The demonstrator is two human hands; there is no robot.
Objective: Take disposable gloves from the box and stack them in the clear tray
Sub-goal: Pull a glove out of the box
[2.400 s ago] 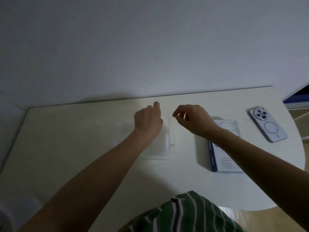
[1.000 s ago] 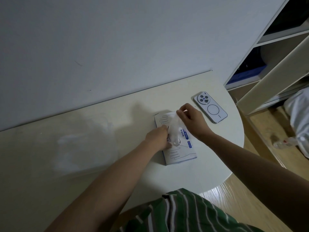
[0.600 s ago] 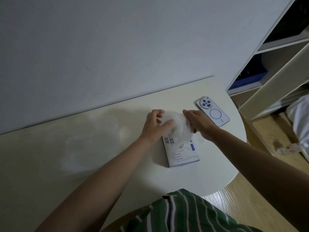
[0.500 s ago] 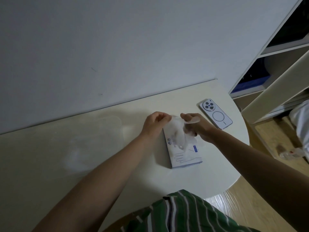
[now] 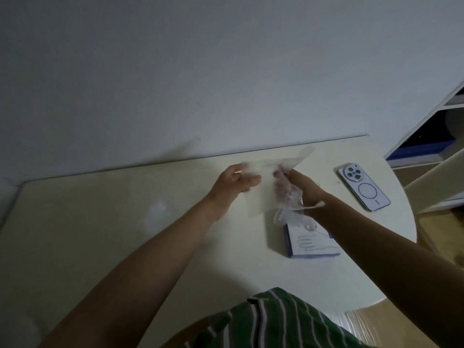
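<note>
A thin translucent plastic glove [image 5: 263,194] at centre, a matt cardboard box [image 5: 313,246] at four o'clock, a glossy-backed phone [image 5: 363,190] at three o'clock, all over a smooth matt table [image 5: 100,234].

Dim, grainy — motion-blurred, edges warped

Room over the table [image 5: 75,234] at 9 o'clock. Box [image 5: 311,243] in the way at 3 o'clock, phone [image 5: 362,188] at 2 o'clock. Wall [image 5: 226,71] at 12 o'clock.

glove [image 5: 263,182]: no longer bunched over the box [image 5: 311,243], now spread flat | left hand [image 5: 236,183], right hand [image 5: 298,187]: drawn apart, each gripping one side | both shifted leftward off the box
</note>
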